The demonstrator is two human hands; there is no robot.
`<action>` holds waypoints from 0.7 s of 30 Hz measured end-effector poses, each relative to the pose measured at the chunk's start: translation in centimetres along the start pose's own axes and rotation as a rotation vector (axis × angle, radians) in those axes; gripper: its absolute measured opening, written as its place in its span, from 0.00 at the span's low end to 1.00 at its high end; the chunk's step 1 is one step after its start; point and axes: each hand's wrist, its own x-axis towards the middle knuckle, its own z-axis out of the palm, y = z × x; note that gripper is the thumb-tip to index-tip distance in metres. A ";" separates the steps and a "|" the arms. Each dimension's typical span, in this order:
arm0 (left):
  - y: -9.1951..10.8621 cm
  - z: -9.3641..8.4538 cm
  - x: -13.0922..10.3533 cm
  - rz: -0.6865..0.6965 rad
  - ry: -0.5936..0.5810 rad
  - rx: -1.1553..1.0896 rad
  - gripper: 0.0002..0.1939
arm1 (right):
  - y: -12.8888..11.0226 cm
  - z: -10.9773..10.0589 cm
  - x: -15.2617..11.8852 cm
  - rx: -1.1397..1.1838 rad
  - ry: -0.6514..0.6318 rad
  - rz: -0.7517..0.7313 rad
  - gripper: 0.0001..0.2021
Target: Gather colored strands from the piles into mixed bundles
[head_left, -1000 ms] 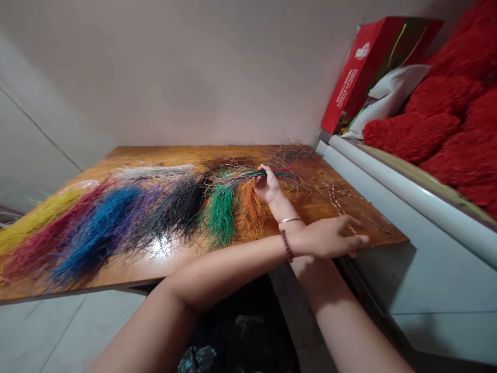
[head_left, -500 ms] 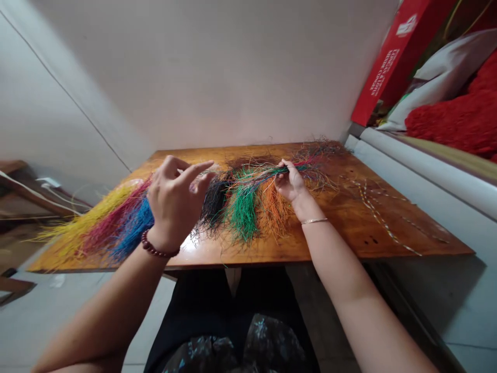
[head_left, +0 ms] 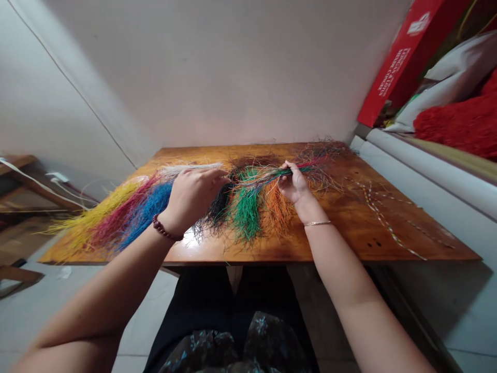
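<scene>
My right hand (head_left: 294, 184) is closed round a bundle of mixed-colour strands (head_left: 267, 177), whose loose ends fan out on both sides. My left hand (head_left: 196, 192), fingers pressed together, is at the black strands (head_left: 219, 204); whatever its fingertips hold is too small to make out. Beneath the bundle lie green strands (head_left: 247, 212) and orange strands (head_left: 276, 210). White strands (head_left: 194, 167) show behind my left hand. Left of it, blue strands (head_left: 149, 207), dark pink strands (head_left: 116, 217) and yellow strands (head_left: 95, 217) lie side by side.
The wooden table (head_left: 334, 238) stands against a wall. Thin patterned strings (head_left: 382, 220) lie at its right. Beyond that side are a red box (head_left: 396, 62) and red fluffy material (head_left: 458, 122). A white plug (head_left: 58, 177) with cables is at the left.
My left hand has come down and to the right, its spread fingers now drawn together near the black strands. My right hand still holds the bundle. The view has shifted slightly.
</scene>
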 end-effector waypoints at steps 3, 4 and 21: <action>0.1 -0.2 -0.2 -0.054 0.038 -0.028 0.17 | 0.3 -0.1 0.3 -0.005 0.016 0.000 0.08; 0.1 -0.3 -0.3 -0.062 0.060 -0.039 0.17 | 0.4 -0.1 0.4 -0.010 0.019 0.002 0.08; 0.0 0.0 -0.5 -0.011 0.076 -0.180 0.13 | 1.3 -0.4 0.6 -0.083 0.011 0.011 0.09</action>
